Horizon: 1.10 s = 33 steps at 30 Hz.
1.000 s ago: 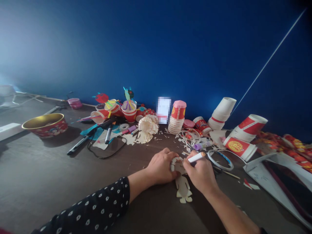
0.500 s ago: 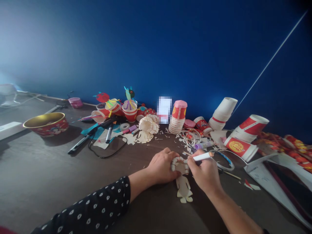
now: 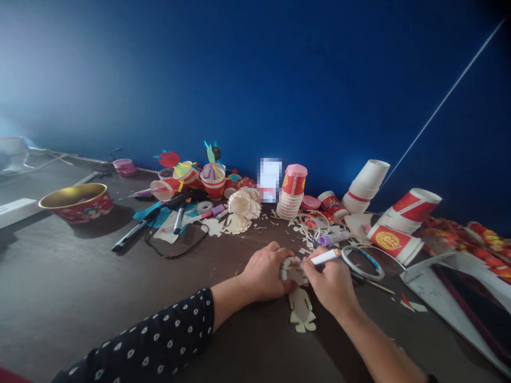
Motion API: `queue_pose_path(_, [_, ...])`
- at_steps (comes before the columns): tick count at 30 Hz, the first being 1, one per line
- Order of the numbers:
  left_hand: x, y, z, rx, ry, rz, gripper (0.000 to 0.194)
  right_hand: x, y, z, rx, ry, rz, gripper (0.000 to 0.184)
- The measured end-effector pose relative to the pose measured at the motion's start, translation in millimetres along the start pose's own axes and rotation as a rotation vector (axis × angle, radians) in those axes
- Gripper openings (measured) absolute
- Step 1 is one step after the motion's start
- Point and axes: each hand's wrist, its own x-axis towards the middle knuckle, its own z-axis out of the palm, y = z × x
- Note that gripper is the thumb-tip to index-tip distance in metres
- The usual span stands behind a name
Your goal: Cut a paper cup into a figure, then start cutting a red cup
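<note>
A cream paper doll cutout (image 3: 302, 306) lies on the dark tabletop in front of me, its head ringed with folded tabs marked by orange-red lines. My left hand (image 3: 266, 272) grips the left side of its head, thumb near the neck and fingers along the top edge. In my right hand (image 3: 333, 284) is a white marker (image 3: 325, 257) with an orange end, pinched between thumb and fingers. Its tip is at the upper right of the head and is hidden by my fingers.
Behind my hands lie paper scraps (image 3: 261, 223), curled cutouts (image 3: 243, 205) and a purple tube (image 3: 329, 239). Stacked paper cups (image 3: 293, 191) stand towards the blue wall. At left is a red bowl (image 3: 80, 205); at right, a white ring (image 3: 363, 261) and a tablet-like device (image 3: 475, 303).
My right hand and the marker have shifted slightly left, closer over the head of the paper doll. My left hand stays in place.
</note>
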Motion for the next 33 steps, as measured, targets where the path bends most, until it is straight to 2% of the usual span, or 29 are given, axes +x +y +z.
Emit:
queue_pose_path(9, [-0.5,0.2,-0.5,0.014,0.000,0.009,0.051,0.0,-5.3,-0.1,-0.133,-0.066,0.028,0.013])
queue_pose_path(15, [-0.6,0.3,0.2,-0.001,0.005,0.015,0.048,-2.5,-6.8,2.4,-0.158,-0.068,-0.066,0.011])
queue_pose_path(23, [-0.8,-0.4,-0.1,-0.020,-0.010,0.008,0.051,0.2,-0.3,-8.9,0.159,0.139,0.092,0.020])
queue_pose_path(33, [0.8,-1.7,0.3,-0.051,0.008,0.009,0.051,-0.3,-2.4,-11.7,0.441,0.078,0.177,0.018])
